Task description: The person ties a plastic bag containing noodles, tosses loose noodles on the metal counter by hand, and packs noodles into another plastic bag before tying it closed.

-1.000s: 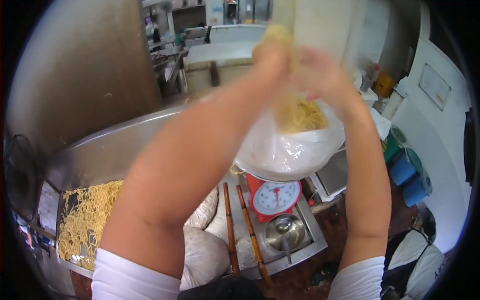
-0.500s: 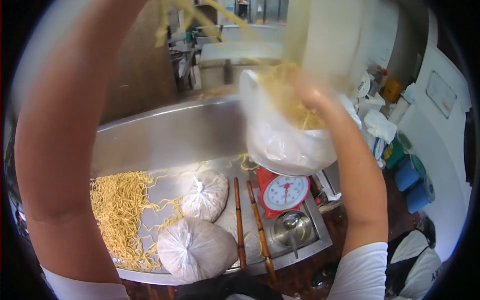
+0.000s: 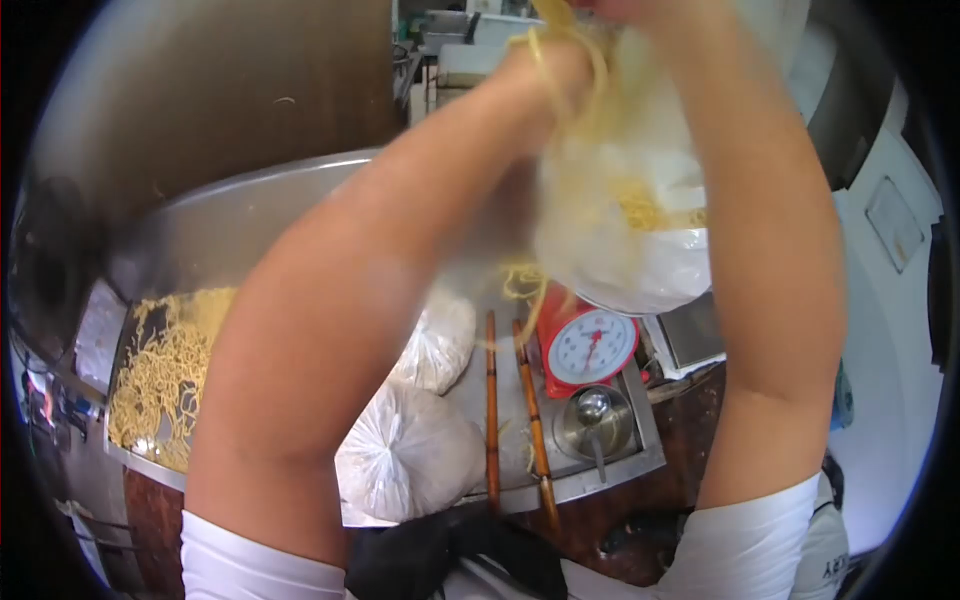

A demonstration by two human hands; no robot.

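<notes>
Raised over the plastic-lined bowl, my left hand (image 3: 570, 72) is blurred, with yellow noodles (image 3: 597, 85) looped over it and its fingers hidden. My right hand (image 3: 640, 8) is higher, cut by the top edge, closed beside a bunch of noodles that hangs down. Below them, a white plastic bag (image 3: 640, 265) lines the bowl on the red dial scale (image 3: 592, 345), with more noodles inside. A few strands trail over the bag's left side toward the steel tray (image 3: 270, 195).
Loose noodles (image 3: 160, 385) are spread at the tray's left. Two tied plastic bags (image 3: 408, 455) (image 3: 437, 340) lie mid-tray, beside two bamboo sticks (image 3: 492, 410) (image 3: 532, 415). A metal bowl with a ladle (image 3: 592, 422) stands at the front right corner.
My left hand has come down and right from above the frame to the bowl. My right hand has risen out of the bag to the top edge. The view has turned slightly left.
</notes>
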